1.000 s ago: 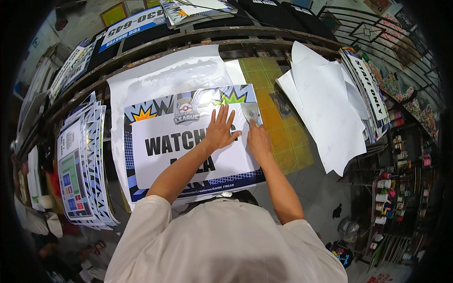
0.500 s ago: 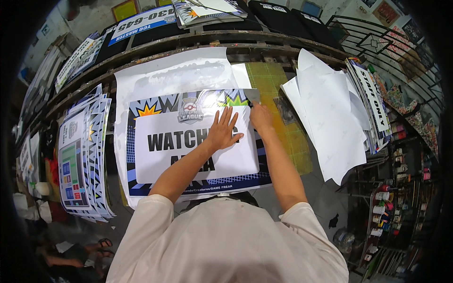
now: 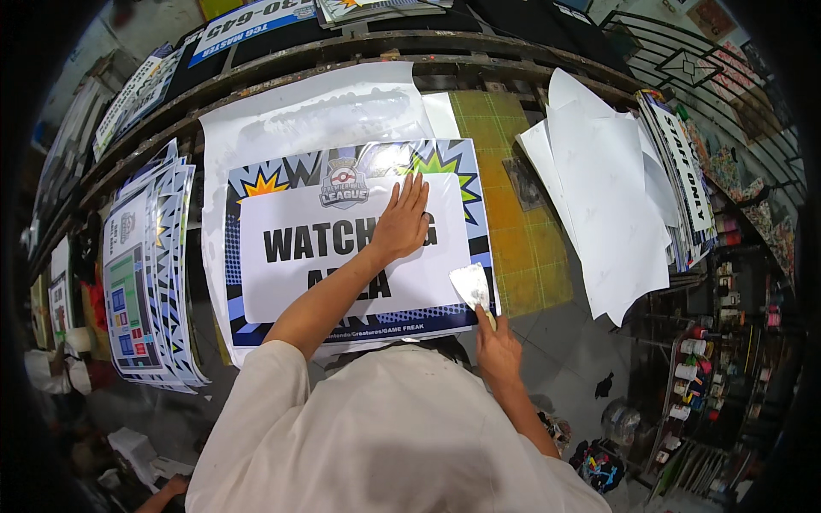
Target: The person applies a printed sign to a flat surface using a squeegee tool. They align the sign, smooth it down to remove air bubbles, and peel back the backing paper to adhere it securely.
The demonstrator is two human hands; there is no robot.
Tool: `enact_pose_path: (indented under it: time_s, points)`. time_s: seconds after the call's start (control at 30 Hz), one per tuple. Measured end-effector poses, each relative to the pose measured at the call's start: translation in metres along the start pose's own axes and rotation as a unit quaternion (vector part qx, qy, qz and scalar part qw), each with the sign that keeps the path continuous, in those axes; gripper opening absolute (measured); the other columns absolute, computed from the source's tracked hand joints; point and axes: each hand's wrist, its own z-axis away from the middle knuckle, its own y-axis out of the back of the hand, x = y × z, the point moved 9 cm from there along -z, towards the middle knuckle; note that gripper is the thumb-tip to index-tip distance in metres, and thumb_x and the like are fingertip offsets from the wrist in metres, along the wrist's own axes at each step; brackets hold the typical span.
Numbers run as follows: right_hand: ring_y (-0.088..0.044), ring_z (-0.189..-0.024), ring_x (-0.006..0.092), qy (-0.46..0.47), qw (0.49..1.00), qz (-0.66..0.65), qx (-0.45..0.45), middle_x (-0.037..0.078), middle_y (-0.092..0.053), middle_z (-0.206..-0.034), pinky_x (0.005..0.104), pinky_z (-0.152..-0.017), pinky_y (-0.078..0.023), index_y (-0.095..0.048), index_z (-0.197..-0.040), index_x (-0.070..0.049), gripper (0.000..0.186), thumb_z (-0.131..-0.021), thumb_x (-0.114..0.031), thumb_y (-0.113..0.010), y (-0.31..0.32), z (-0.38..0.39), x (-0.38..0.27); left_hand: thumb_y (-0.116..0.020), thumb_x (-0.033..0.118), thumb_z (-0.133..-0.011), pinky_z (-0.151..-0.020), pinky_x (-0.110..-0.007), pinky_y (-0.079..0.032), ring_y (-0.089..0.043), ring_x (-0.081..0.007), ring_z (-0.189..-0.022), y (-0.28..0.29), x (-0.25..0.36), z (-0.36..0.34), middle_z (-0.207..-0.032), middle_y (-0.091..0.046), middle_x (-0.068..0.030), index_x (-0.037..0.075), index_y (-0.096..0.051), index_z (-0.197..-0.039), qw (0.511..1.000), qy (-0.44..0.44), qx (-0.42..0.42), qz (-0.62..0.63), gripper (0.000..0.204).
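Observation:
A printed sign board with a white panel, black lettering and a blue comic-style border lies flat in front of me. My left hand rests flat on its upper right part, fingers stretched out, hiding some of the letters. Gripped by its handle in my right hand is a putty knife. The wide pale blade lies over the board's lower right edge, pointing away from me. Beneath the board spreads a larger white sheet with a wet-looking patch at its far end.
A yellow-green cutting mat extends to the right of the board. Farther right are loose white sheets and a stack of signs. More printed boards stand at left. A slatted rack runs behind. Another person's hand shows at lower left.
My right hand has drawn the putty knife from the board's upper right corner toward me to its lower right edge. The left hand stays on the board, its fingers closer together.

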Motion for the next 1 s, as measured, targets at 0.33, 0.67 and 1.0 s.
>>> enact_pose_path:
  time_s: [0.33,0.67,1.0]
  points:
    - [-0.070,-0.080,0.0433,0.018,0.999,-0.014,0.036,0.030,-0.060,-0.104,0.0491,-0.068,-0.058,-0.054,-0.140,-0.003,0.048,-0.092,-0.006,-0.055,-0.020,-0.113,-0.038,-0.047,0.010,-0.090,-0.125,-0.056,-0.016,-0.018,-0.0459,-0.152,0.011,-0.005,0.002,-0.160,-0.027,-0.0299,-0.010,-0.029,-0.152,0.996,0.017,0.042,0.072,0.068]
    - [-0.070,-0.085,0.0451,0.045,0.997,-0.026,0.065,0.034,-0.063,-0.102,0.0512,-0.073,-0.058,-0.057,-0.134,0.000,0.043,-0.092,-0.009,-0.055,-0.007,-0.207,-0.063,-0.048,0.010,-0.088,-0.125,-0.055,-0.017,-0.020,-0.0467,-0.152,0.016,-0.003,0.005,-0.160,-0.027,-0.0303,-0.009,-0.029,-0.152,0.995,0.017,0.060,0.077,0.070]
    - [-0.068,-0.095,0.0457,0.051,0.995,-0.026,0.076,0.029,-0.068,-0.100,0.0520,-0.082,-0.056,-0.064,-0.116,0.001,0.029,-0.091,-0.010,-0.054,-0.001,-0.276,-0.073,-0.049,0.011,-0.088,-0.124,-0.055,-0.018,-0.021,-0.0474,-0.151,0.010,-0.006,0.006,-0.159,-0.028,-0.0307,-0.010,-0.030,-0.151,0.997,0.021,0.045,0.059,0.069]
